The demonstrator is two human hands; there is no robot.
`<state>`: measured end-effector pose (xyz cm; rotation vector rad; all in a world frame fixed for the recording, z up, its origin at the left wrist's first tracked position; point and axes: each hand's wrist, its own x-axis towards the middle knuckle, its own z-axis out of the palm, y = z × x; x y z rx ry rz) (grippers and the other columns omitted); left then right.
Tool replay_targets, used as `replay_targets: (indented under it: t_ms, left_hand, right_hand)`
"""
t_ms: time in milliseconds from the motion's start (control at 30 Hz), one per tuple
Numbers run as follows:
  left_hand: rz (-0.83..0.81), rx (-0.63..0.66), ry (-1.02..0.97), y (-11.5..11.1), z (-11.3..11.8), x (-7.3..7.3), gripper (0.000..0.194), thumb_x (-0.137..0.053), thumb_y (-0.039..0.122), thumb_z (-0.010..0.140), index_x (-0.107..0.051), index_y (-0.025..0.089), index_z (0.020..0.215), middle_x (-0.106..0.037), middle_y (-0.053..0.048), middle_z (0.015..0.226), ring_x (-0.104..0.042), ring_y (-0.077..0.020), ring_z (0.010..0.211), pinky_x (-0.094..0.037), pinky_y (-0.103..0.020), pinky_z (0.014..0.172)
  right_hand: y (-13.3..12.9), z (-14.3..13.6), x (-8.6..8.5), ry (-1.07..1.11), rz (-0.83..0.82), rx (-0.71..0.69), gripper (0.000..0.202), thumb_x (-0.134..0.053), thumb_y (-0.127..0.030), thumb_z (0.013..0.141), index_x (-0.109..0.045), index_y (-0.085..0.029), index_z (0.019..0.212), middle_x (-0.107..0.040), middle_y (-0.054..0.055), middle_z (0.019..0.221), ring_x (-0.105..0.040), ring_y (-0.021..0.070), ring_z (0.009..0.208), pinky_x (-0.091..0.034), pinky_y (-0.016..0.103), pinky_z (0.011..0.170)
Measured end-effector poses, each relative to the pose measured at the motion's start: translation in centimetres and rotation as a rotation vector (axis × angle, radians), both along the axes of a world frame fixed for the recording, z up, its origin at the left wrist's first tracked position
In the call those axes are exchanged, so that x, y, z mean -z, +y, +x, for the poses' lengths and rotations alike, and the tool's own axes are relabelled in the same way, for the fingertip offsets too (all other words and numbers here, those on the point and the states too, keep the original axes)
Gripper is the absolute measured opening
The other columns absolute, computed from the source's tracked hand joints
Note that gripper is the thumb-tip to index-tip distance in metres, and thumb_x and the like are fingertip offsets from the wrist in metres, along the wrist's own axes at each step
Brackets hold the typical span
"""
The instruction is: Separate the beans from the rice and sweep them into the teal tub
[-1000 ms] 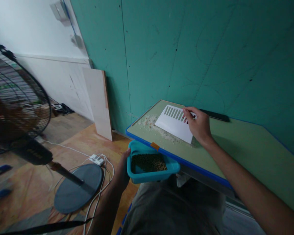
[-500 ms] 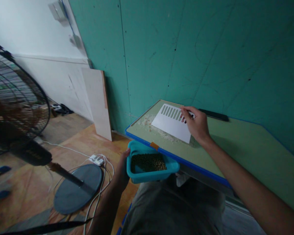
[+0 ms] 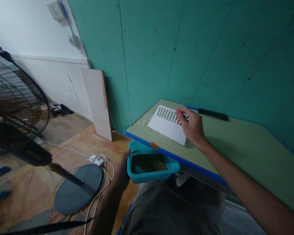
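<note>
My right hand (image 3: 191,126) grips the slotted end of a flat white scraper (image 3: 168,126), which rests tilted on the pale green tabletop (image 3: 237,143). Pale crumbs (image 3: 145,122) lie on the tabletop by the scraper's left side and lower edge. Below the table's blue front edge, my left hand (image 3: 123,169) has hold of the left end of a turquoise tray (image 3: 147,177). Dark green and tan grains (image 3: 150,162) lie inside the tray. The fingers under the tray are hidden.
A black bar-shaped object (image 3: 213,114) lies at the table's back edge by the green wall (image 3: 149,58). On the left stand a fan, its round base (image 3: 78,189), and a power strip (image 3: 96,159) with white cables. A board (image 3: 98,104) leans on the wall.
My right hand and the scraper have moved slightly left and toward the table's front edge. My left hand and the tray have barely moved.
</note>
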<state>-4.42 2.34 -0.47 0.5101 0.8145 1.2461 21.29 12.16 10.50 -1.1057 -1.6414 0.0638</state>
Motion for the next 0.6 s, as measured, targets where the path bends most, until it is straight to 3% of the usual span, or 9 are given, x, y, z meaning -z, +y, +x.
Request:
replay_targets:
  t_ms: [600]
  left_hand:
    - [-0.007, -0.007, 0.007, -0.01, -0.06, 0.19, 0.042, -0.070, 0.054, 0.084, -0.079, 0.015, 0.096, -0.084, -0.009, 0.095, -0.073, -0.0341, 0.112, -0.053, -0.043, 0.102]
  right_hand:
    - [0.16, 0.45, -0.11, 0.040, -0.011, -0.015, 0.026, -0.059, -0.040, 0.094, -0.074, -0.019, 0.096, -0.071, 0.003, 0.072, -0.061, 0.0164, 0.057, -0.047, 0.030, 0.058]
